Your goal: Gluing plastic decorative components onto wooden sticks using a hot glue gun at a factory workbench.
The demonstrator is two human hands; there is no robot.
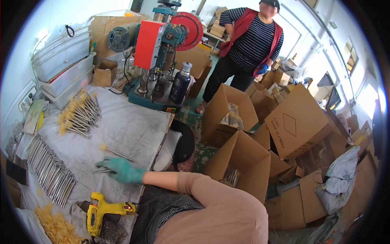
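My right hand (124, 171), in a teal glove, reaches left over the white-covered table (134, 110). Its fingers are closed around a thin silvery metal piece (97, 170), mostly hidden by the glove. Just beyond the hand lies a single metal rod (122, 155) with a pale yellow tip. A long row of bare metal rods (50, 171) is laid out on the left. Farther back is a pile of rods with yellow tips (81, 114). Close to me a yellow glue gun (97, 213) rests beside loose pale yellow pieces (57, 225). My left hand is out of view.
A green press machine with a red box (149, 44) stands at the back, a dark bottle (180, 83) on its base. Open cartons (239, 158) holding rods stand to the right. Another person (254, 40) stands behind them. Stacked plastic bins (63, 73) line the left wall.
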